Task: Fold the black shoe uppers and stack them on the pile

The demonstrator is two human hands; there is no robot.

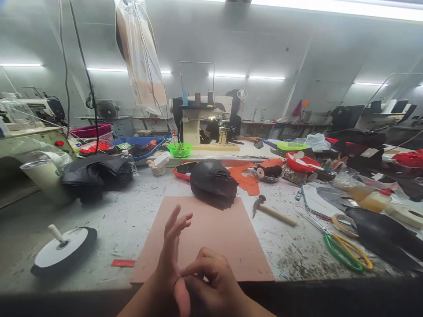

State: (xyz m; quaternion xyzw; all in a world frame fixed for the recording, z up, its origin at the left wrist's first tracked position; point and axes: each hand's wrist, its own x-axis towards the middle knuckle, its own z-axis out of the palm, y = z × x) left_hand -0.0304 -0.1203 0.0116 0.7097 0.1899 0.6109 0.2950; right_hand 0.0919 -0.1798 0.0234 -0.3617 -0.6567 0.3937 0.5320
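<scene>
My left hand (172, 255) stands upright over the front of a pink board (211, 237), its fingers stretched apart and palm turned right. A thin dark band (176, 284) circles the base of its thumb. Against that thumb, my right hand (211, 273) is closed in a pinch, fingers curled. Whatever lies between its fingertips is hidden; a dark blur shows beneath them. A stack of black leather-like pieces (213, 182) rests at the board's far edge. To the right of the board lies a claw hammer (274, 212) with a wooden handle.
At left stand a white reel (59, 248) and a folded black pile (95, 174), with a red strip (123, 263) nearer. Scissors (346, 251) with green and yellow handles lie right. Behind are orange pieces (246, 176), a green basket (180, 150) and a sewing machine (201, 123).
</scene>
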